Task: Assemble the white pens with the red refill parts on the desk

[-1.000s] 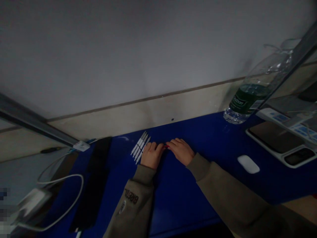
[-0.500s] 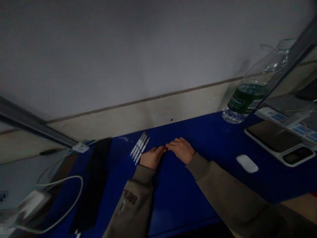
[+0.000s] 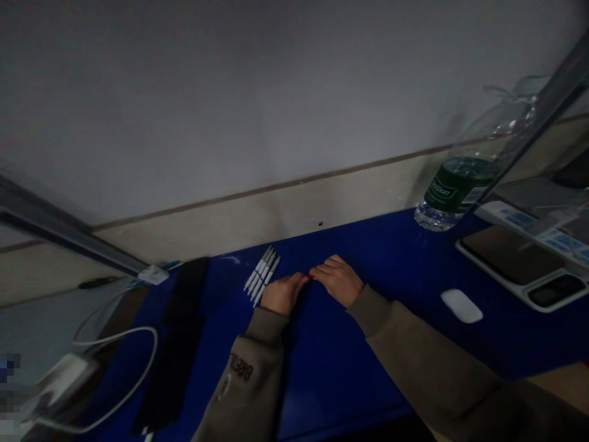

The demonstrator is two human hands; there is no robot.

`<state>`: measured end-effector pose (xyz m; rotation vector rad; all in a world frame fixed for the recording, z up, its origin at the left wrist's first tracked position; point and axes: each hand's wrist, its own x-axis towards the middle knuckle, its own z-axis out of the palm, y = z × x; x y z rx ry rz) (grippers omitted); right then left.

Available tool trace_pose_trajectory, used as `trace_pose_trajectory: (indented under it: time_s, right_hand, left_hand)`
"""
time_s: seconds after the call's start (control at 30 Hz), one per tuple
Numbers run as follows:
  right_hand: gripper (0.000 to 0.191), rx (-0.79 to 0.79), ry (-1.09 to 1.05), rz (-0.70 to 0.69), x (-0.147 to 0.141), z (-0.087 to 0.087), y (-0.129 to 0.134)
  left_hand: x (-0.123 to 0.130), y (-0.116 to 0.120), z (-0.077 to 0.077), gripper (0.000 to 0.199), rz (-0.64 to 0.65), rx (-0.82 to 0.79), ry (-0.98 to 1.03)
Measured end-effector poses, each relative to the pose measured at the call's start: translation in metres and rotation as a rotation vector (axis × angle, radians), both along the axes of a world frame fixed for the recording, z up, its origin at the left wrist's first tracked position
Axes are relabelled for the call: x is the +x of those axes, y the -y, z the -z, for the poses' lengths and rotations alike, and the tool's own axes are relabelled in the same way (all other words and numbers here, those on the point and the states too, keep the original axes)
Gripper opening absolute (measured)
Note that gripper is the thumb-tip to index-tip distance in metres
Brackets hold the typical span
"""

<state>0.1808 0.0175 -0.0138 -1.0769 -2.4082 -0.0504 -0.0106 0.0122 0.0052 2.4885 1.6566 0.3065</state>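
Observation:
Over the blue tabletop (image 3: pixel 340 362), my left hand (image 3: pixel 282 294) and my right hand (image 3: pixel 337 281) meet fingertip to fingertip, both closed. A small red thing (image 3: pixel 311 277) shows between the fingertips; most of it is hidden, so its kind cannot be made out. Just left of my left hand lie several white pens (image 3: pixel 261 273) with grey tips, side by side and slanting the same way. My left wrist is close to the nearest pen.
On the right stand a large clear bottle (image 3: pixel 460 184) with a green label, a white mouse-shaped object (image 3: pixel 461 306) and a digital scale (image 3: pixel 515 261). To the left are black flat pieces (image 3: pixel 172 374) and a white cable (image 3: pixel 147 368). A pale wall (image 3: pixel 276 123) rises behind.
Both hands stay at nearly the same place with the fingertips together. The whole view has shifted very slightly; nothing on the table has visibly moved.

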Motion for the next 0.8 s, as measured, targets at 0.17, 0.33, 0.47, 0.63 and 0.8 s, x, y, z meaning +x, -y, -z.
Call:
trace_pose_trajectory:
  time_s: [0.17, 0.33, 0.47, 0.63, 0.8]
  right_hand:
    - [0.022, -0.015, -0.055, 0.049, -0.004, -0.004, 0.004]
    - [0.027, -0.173, -0.359, 0.101, -0.004, -0.003, 0.001]
    - [0.037, -0.368, -0.532, 0.15, -0.003, 0.0, -0.002]
    - [0.036, -0.501, -0.64, 0.123, -0.004, 0.001, -0.004]
    - [0.017, -0.537, -0.827, 0.016, -0.006, -0.004, -0.002]
  left_hand:
    - [-0.004, -0.001, 0.006, 0.041, 0.01, 0.061, -0.054]
    - [0.0, 0.0, 0.009, 0.039, -0.052, 0.163, -0.111]
    - [0.002, -0.001, 0.008, 0.04, -0.055, 0.258, -0.159]
    - [0.009, 0.002, 0.007, 0.046, -0.07, 0.212, -0.217]
    - [0.013, 0.007, 0.006, 0.051, -0.201, 0.073, -0.228]
